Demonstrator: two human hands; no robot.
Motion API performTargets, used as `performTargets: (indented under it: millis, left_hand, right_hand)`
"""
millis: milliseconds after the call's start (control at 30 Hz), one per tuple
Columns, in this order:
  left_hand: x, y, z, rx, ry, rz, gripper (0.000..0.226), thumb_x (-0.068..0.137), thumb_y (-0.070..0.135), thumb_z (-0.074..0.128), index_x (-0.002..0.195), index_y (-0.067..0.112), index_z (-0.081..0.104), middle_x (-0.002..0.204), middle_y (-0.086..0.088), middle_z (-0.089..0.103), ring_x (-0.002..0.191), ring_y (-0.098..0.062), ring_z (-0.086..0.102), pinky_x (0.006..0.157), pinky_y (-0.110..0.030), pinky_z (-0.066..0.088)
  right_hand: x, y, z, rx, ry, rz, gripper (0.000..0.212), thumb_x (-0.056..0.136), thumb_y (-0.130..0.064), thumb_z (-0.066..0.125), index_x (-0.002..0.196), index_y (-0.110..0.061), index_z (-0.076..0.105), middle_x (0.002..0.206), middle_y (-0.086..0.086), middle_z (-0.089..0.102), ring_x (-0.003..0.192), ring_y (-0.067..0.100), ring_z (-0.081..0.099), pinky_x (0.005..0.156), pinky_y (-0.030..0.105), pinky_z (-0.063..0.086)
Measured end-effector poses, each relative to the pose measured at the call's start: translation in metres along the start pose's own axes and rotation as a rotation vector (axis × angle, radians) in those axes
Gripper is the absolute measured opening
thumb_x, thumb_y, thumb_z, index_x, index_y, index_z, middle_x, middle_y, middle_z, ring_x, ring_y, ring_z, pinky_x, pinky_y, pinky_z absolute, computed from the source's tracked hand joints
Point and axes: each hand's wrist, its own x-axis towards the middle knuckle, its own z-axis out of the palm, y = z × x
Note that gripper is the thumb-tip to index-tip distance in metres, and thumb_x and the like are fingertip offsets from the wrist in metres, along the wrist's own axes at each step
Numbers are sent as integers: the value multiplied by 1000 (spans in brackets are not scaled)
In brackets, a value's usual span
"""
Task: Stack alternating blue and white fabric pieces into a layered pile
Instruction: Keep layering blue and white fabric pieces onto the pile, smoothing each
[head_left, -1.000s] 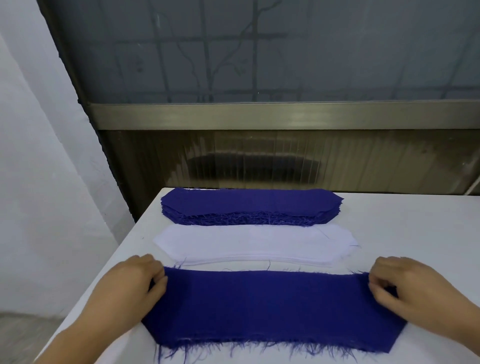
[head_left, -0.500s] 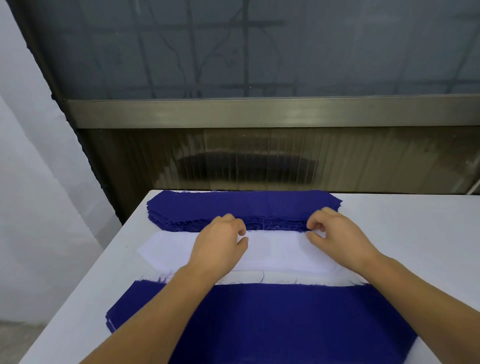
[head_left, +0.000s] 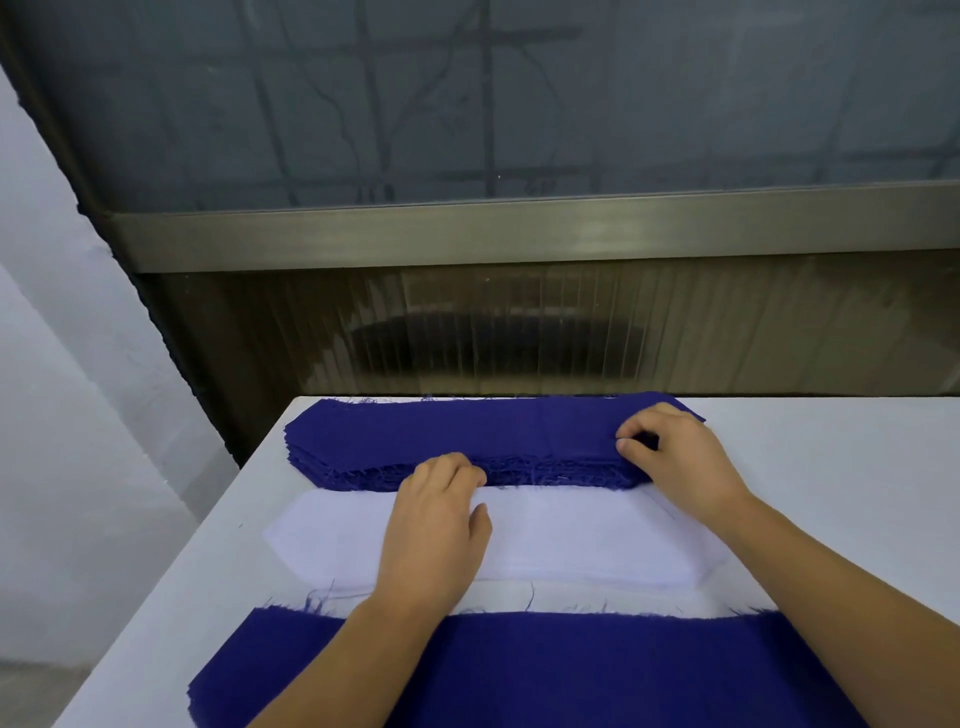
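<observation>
1. Fabric pieces lie in three lots on the worktop (head_left: 831, 467); take the white stack (head_left: 571, 540) in the middle as the landmark. The blue stack (head_left: 441, 436) sits just beyond it, frayed edge touching or nearly so. The layered pile (head_left: 545, 670), blue on top, lies just nearer than it.

2. The right hand (head_left: 675, 457) rests on the blue stack's right end, beyond the white stack. Its grip looks closed in a pinch, thumb and forefinger curled at the top blue layer.

3. The left hand (head_left: 436, 525) lies over the white stack's far edge. Its fingers are curled at the seam with the blue stack; whether that grip holds any cloth I cannot tell.

4. Step in hand, as I judge it: picking the next piece. With blue topping the pile, alternation calls for white, yet the right hand is at blue.

5. The next move calls for peeling off one single layer, not several, then carrying it nearer than the white stack and laying it square on the pile.
</observation>
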Motion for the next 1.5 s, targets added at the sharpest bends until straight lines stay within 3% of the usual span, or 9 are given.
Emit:
performTargets:
  millis: [133, 467, 567, 667, 767, 1000, 1200, 1333, 1500]
  left_hand:
    - [1, 4, 2, 17, 3, 64, 35, 78, 19, 74, 112, 20, 64, 115, 7, 59, 110, -13, 53, 99, -26, 36]
    - [60, 44, 23, -204, -128, 32, 35, 93, 33, 57, 128, 28, 56, 127, 17, 53, 115, 1, 43, 93, -10, 30]
    - [73, 52, 34, -228, -198, -1, 33, 92, 35, 58, 125, 28, 58, 122, 16, 57, 111, -1, 46, 88, -13, 36]
    - [79, 55, 40, -209, -261, -33, 34, 89, 37, 63, 121, 28, 60, 119, 14, 57, 109, -5, 48, 94, -25, 44]
    - [84, 54, 40, -254, -304, -81, 33, 85, 35, 69, 117, 27, 63, 114, 14, 57, 106, -6, 48, 94, -29, 45]
    - [96, 55, 39, -331, -313, -142, 14, 89, 30, 65, 99, 25, 73, 99, 14, 61, 86, -4, 56, 76, -17, 46]
    - [103, 52, 41, -481, -335, -252, 12, 89, 21, 64, 90, 23, 76, 72, 26, 57, 73, 5, 56, 58, -1, 36]
    - [104, 53, 41, -535, -342, -290, 14, 91, 20, 62, 88, 22, 76, 72, 25, 57, 71, 8, 57, 55, 0, 37]
    - [101, 54, 40, -541, -344, -289, 11, 90, 24, 65, 89, 22, 75, 74, 24, 56, 73, 4, 56, 56, -2, 38]
  right_hand:
    - [6, 2, -2, 114, -49, 63, 13, 88, -18, 66, 78, -26, 66, 91, -9, 61, 83, 7, 57, 69, 16, 41]
    - [17, 4, -8, 264, -116, 175, 18, 89, -14, 61, 75, -17, 72, 85, -11, 63, 83, 7, 59, 73, 21, 45]
    - [20, 1, -10, 220, -158, 205, 18, 90, -15, 59, 77, -16, 72, 85, -8, 65, 83, 11, 61, 73, 26, 50]
    - [27, -2, -12, 136, -227, 254, 18, 91, -15, 54, 86, -6, 69, 90, 9, 68, 80, 20, 63, 75, 38, 53]
    - [32, -6, -12, 93, -255, 281, 18, 90, -15, 54, 88, -4, 67, 93, 15, 68, 75, 19, 58, 66, 32, 48]
    - [33, -9, -15, 99, -269, 295, 17, 92, -15, 52, 88, -7, 67, 93, 13, 67, 75, 18, 57, 63, 28, 45]
    - [25, -12, -15, 92, -223, 204, 16, 92, -20, 52, 81, -21, 64, 82, -2, 66, 79, 14, 61, 67, 28, 51]
    - [21, -15, -13, 116, -183, 159, 11, 89, -25, 63, 78, -24, 64, 81, -8, 66, 78, 8, 60, 65, 20, 43]
    - [21, -17, -13, 94, -206, 173, 18, 94, -24, 57, 79, -23, 65, 86, -6, 65, 79, 7, 58, 61, 17, 39]
